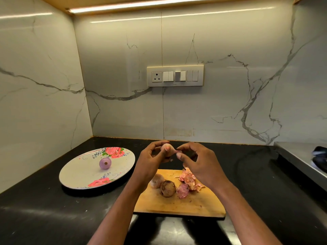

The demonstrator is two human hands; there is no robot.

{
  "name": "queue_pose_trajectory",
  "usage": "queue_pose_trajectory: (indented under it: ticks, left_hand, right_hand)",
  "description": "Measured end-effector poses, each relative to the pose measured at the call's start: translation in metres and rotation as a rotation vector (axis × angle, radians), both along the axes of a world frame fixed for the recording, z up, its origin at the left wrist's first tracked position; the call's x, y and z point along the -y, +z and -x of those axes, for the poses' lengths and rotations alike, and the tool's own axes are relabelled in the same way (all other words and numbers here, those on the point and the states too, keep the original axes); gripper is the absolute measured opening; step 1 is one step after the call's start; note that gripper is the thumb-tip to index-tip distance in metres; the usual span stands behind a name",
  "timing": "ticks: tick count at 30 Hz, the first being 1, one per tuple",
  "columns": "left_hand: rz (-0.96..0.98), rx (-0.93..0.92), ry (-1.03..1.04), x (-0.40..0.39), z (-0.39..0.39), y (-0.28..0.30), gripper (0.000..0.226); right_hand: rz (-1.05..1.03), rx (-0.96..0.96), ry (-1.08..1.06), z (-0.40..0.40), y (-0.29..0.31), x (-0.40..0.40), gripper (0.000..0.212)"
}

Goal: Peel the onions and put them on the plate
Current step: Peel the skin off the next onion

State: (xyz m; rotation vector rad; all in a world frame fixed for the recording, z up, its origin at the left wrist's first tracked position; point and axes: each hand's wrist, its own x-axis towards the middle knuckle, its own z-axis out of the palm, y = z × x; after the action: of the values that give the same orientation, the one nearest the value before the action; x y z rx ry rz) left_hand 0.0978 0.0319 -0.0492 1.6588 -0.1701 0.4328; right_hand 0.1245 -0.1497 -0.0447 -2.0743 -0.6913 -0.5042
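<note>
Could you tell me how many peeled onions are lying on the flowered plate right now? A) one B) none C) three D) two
A: a single peeled purple onion lies on the plate; the left hand holds another above the board.

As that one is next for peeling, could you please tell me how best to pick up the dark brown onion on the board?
Take the brown onion across its round middle, from above; another onion and peels crowd its sides.

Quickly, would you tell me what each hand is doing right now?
Left hand: holds the onion.
Right hand: pinches a strip of onion skin.
</note>
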Motion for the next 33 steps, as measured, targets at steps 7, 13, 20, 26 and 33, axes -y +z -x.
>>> queue_pose_trajectory:
  ticks: [7, 13, 20, 26, 33]
  left_hand:
    - [-0.029, -0.035, -0.001, 0.006, 0.001, 0.0, 0.05]
    - [-0.07, -0.041, 0.075, 0.014, 0.001, -0.002, 0.053]
    - [0.057, -0.044, 0.165, 0.017, 0.002, -0.001, 0.056]
    - [0.273, -0.109, 0.01, 0.012, 0.003, 0.004, 0.038]
    - [0.262, -0.14, -0.091, 0.015, 0.006, 0.004, 0.034]
  right_hand:
    - [0.163, 0.304, -0.151, -0.004, -0.007, -0.001, 0.007]
    - [0.339, 0.49, -0.279, -0.002, -0.01, -0.005, 0.016]
    - [0.24, 0.372, -0.335, 0.003, -0.006, -0.014, 0.01]
    - [0.245, 0.086, -0.252, -0.004, -0.012, -0.007, 0.019]
    - [-0.349, -0.217, 0.026, -0.002, 0.001, -0.006, 0.02]
